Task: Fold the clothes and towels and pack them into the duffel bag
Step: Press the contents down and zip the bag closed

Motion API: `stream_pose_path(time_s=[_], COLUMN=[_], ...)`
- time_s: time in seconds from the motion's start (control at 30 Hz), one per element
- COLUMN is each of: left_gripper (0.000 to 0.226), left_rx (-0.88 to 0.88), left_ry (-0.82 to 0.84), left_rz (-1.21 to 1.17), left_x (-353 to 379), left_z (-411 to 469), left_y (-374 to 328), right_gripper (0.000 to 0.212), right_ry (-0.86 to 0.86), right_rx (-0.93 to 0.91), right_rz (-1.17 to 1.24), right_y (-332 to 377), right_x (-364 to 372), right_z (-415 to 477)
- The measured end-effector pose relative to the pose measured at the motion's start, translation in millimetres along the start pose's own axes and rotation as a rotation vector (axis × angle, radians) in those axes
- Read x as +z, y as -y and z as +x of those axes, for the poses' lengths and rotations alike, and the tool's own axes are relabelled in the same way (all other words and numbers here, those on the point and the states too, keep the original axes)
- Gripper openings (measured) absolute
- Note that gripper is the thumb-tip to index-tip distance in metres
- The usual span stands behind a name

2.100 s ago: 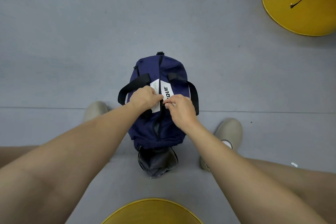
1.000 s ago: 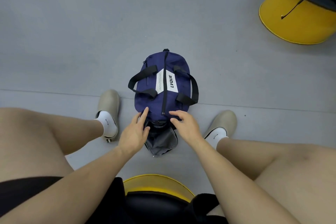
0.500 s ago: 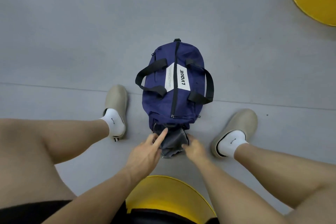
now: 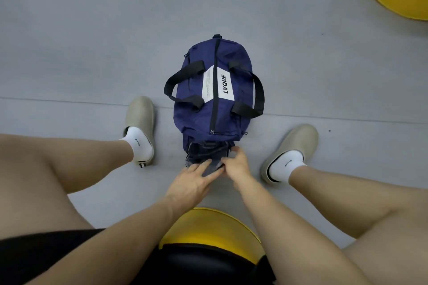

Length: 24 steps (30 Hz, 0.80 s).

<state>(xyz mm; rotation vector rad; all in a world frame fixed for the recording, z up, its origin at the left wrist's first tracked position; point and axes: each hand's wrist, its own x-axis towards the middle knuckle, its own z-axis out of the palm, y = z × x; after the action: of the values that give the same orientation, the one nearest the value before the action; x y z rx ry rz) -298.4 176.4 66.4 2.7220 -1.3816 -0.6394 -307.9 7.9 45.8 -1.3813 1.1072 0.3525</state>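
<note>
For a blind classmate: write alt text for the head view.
Two hands work at the near end pocket of a navy duffel bag on a grey floor. The left hand presses it with straight fingers; the right hand pinches its edge.

On the floor (image 4: pixel 81 30), the duffel bag (image 4: pixel 201 111) lies between the left shoe (image 4: pixel 140 118) and right shoe (image 4: pixel 298 143), with the left hand (image 4: pixel 192 183) and right hand (image 4: pixel 236 164) at its near end.
</note>
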Motion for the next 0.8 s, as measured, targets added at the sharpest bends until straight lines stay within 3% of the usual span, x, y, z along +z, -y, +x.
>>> stream_pose_path(time_s=[0.13, 0.33, 0.57, 0.8], left_gripper=[0.055, 0.055, 0.05, 0.054], left_rx=[0.062, 0.081, -0.03, 0.001], left_ry=[0.001, 0.012, 0.178, 0.127], left_rz=[0.079, 0.131, 0.179, 0.349], left_x=[-15.2, -27.6, -31.0, -46.4], left_z=[5.7, 21.5, 39.8, 45.3], left_y=[-6.4, -12.6, -16.6, 0.9], right_gripper=[0.039, 0.035, 0.027, 0.028], right_ry=[0.037, 0.039, 0.006, -0.017], right_rx=[0.14, 0.113, -0.011, -0.169], right_rz=[0.325, 0.379, 0.214, -0.112], right_y=[4.9, 5.2, 0.6, -7.0], right_x=[-10.3, -15.4, -16.4, -26.6], right_z=[-8.4, -6.6, 9.7, 17.9])
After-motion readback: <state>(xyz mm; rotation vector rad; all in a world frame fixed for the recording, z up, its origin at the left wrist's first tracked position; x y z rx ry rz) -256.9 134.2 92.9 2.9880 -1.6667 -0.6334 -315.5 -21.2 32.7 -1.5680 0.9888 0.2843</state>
